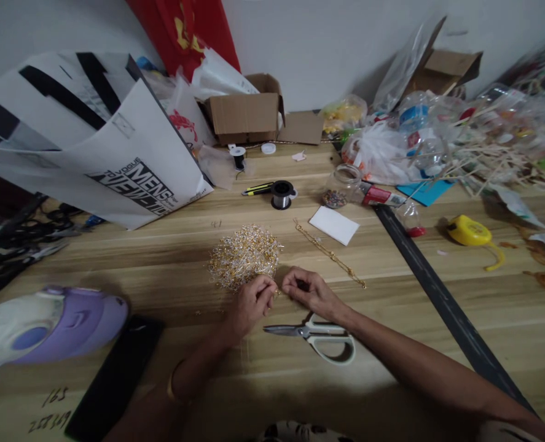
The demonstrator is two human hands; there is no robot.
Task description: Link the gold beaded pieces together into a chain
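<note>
My left hand (255,301) is pinched closed at the near right edge of a pile of small gold and silver beaded pieces (242,255). A tiny gold bit shows by its fingertips, too small to name. Close beside it, my right hand (309,290) is also pinched, and what its fingers hold cannot be made out. Scissors with white handles (332,339) lie just below the hands, blades pointing left. Beyond the right hand a gold chain (330,253) stretches diagonally on the wooden table (184,264), near a white card (334,225).
A spool of wire (281,194) and a glass jar of beads (343,186) stand farther back. At left are a large paper bag (129,159), a purple and white object (69,325) and a dark flat object (118,374). A yellow tape measure (469,232) and plastic clutter lie right.
</note>
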